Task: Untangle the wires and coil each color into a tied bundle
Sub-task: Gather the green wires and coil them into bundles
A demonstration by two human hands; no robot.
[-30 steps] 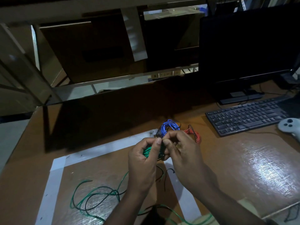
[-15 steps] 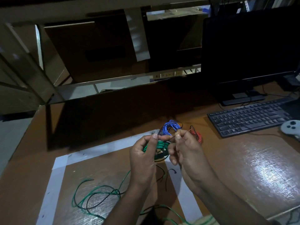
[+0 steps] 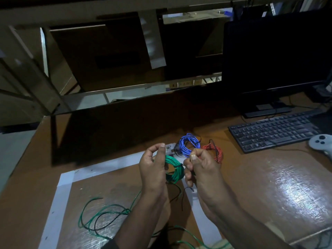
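My left hand [image 3: 153,169] holds a coiled green wire bundle [image 3: 175,168] above the table, fingers curled round its left side. A thin black tie [image 3: 177,166] wraps the coil's right side. My right hand [image 3: 201,168] pinches the black tie's end between thumb and finger, just right of the coil. Behind my hands a blue wire bundle [image 3: 189,145] and a red wire bundle [image 3: 216,151] lie on the table. Loose green wire [image 3: 100,212] and loose black wire [image 3: 103,223] trail across the table below my left forearm.
White tape [image 3: 61,194] frames a square work area on the brown table [image 3: 269,186]. A black keyboard [image 3: 273,131] and a monitor [image 3: 274,56] stand at the right back. A grey game controller [image 3: 321,142] lies at the right edge.
My hands have drawn apart: the left moved left with the green coil, the right moved right pulling the black tie. The coil now shows plainly between them.
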